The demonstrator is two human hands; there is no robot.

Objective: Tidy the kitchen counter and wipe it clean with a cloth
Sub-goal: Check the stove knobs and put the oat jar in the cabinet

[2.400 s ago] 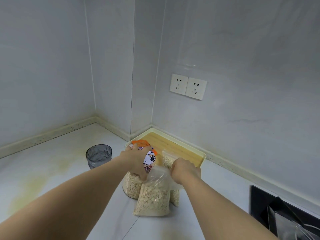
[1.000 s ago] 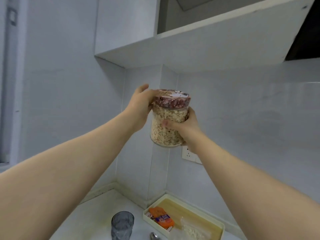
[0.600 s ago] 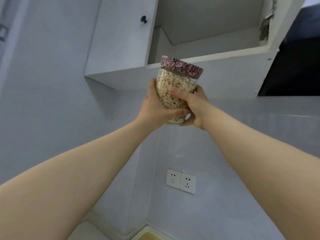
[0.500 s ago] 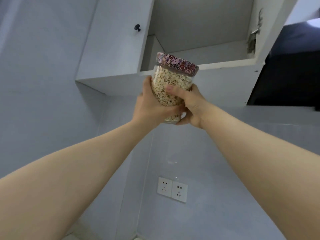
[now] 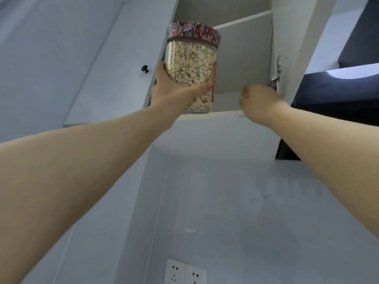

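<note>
A clear jar of oats (image 5: 191,64) with a pink patterned lid is raised up in front of the open wall cupboard (image 5: 244,64). My left hand (image 5: 174,93) grips the jar around its lower half, thumb across the front. My right hand (image 5: 260,103) is off the jar, to its right, at the front edge of the cupboard's bottom shelf; its fingers are curled and hold nothing that I can see. The counter is out of view below.
The cupboard's closed left door (image 5: 114,64) has a small black knob (image 5: 145,69). Its open right door (image 5: 297,44) stands edge-on with a metal hinge (image 5: 275,76). A dark range hood (image 5: 336,97) lies to the right. A double wall socket (image 5: 185,272) sits low on the wall.
The jar has gone higher, up to the cupboard opening. My right hand has let go of it and moved right; only my left hand holds it now. The view has tilted further up.
</note>
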